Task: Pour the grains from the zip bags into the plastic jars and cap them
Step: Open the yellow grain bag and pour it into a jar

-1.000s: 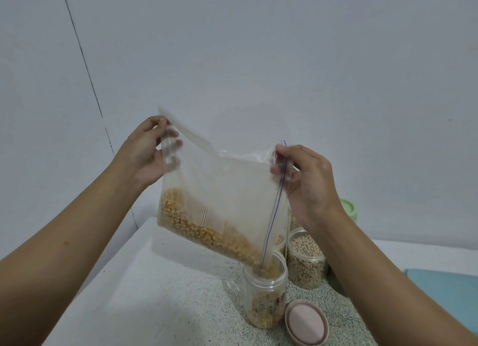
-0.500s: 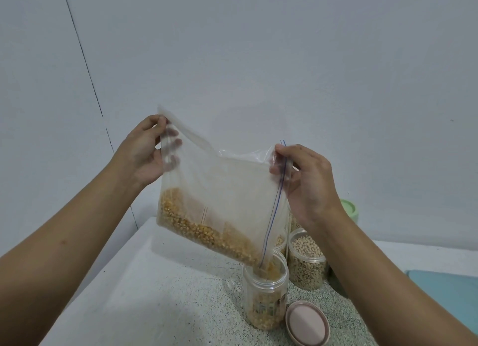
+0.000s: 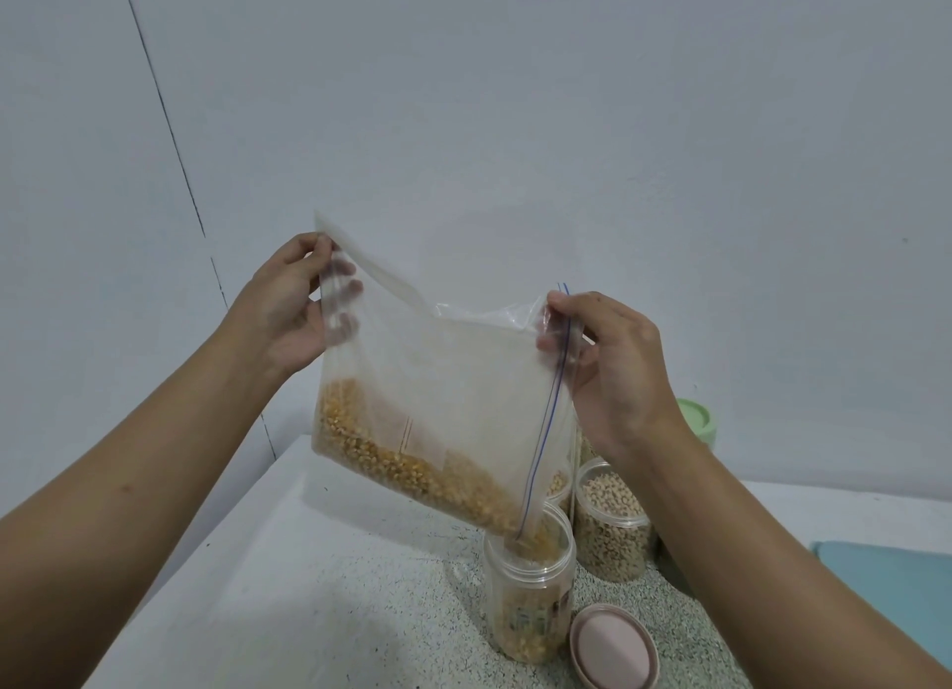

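Zip bag (image 3: 448,394) is held in the air over the counter (image 3: 335,585), tilted, zip end low and to the right. Left hand (image 3: 288,312) grips the upper closed corner: thumb on the near side, fingers curled behind, fingertips visible through the plastic. Right hand (image 3: 613,363) pinches the top end of the blue zip line, thumb and fingers closed tight on the plastic. The lower corner of the zip end sits inside the mouth of the open jar (image 3: 530,595). Yellow grains (image 3: 412,469) lie in a band along the bag's low edge, running down to that corner; the upper part of the bag is clear plastic. The jar stands upright on the speckled part of the counter, uncapped, with yellow grains in the bottom and more at the mouth; fill level in between is hard to read through the wall. Pink lid (image 3: 613,647) lies flat on the counter just right of the jar's base; cannot tell if they touch. Second jar (image 3: 613,523), uncapped and filled with pale round grains, stands just behind and right of the open jar, part hidden by the right forearm. Third jar (image 3: 559,482) shows only as a sliver behind the bag. Pale green lid (image 3: 695,420) pokes out behind the right wrist; what it sits on is hidden. Teal flat item (image 3: 896,585) lies at the right edge. Plain wall (image 3: 515,121) behind.
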